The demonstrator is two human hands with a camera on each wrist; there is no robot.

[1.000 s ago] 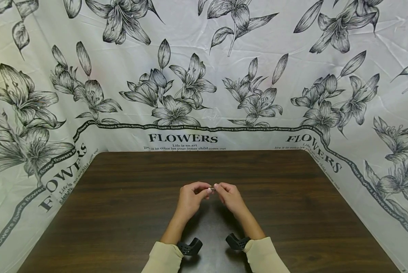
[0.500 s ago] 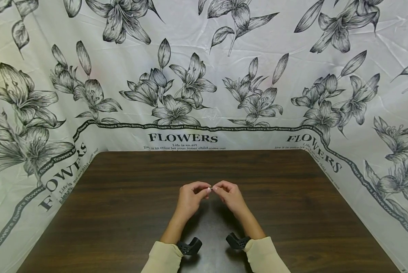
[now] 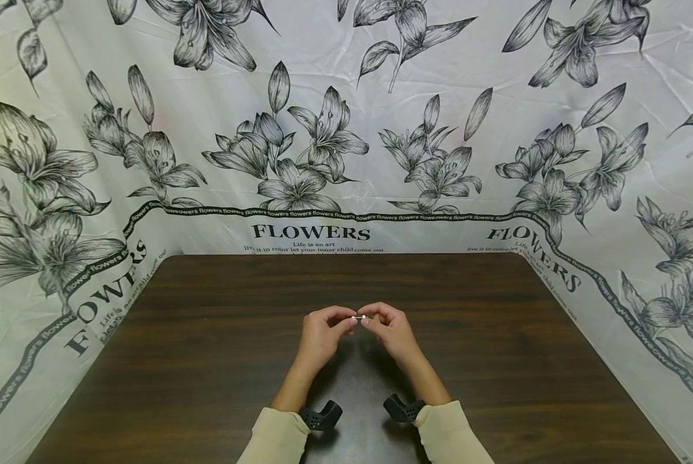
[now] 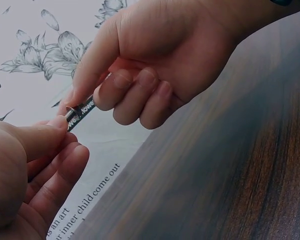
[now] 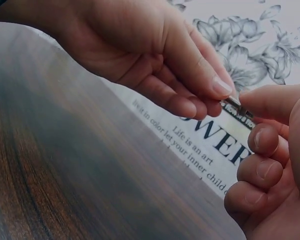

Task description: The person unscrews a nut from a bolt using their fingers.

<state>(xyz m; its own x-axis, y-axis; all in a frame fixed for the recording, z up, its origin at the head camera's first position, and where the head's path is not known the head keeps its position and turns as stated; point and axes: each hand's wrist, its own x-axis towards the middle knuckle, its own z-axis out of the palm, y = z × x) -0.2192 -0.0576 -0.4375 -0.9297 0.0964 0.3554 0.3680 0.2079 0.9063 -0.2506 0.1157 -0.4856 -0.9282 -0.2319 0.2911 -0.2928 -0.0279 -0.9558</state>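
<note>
Above the table, both hands meet over a small, thin metal bolt (image 3: 358,317) with screw threads. My left hand (image 3: 320,335) pinches one end between thumb and fingertips. My right hand (image 3: 394,332) pinches the opposite end, its other fingers curled towards the palm. In the left wrist view, the threads of the bolt (image 4: 70,114) show between the fingertips, with a wider ring-like edge beside them. From the right wrist, the bolt (image 5: 233,101) shows a ridged shaft and a darker, wider part near the right fingertips. Fingers hide both of its ends.
A dark wood-grain table (image 3: 207,361) spreads beneath the hands. White cloth (image 3: 334,180) with black flower prints and lettering hangs behind it and along both sides. Each wrist wears a black camera mount (image 3: 322,417) just beyond a pale yellow sleeve (image 3: 276,438).
The right fingertips first moved in close to the left, then shifted slightly up and apart, baring more of the bolt. The left hand keeps its hold nearly still.
</note>
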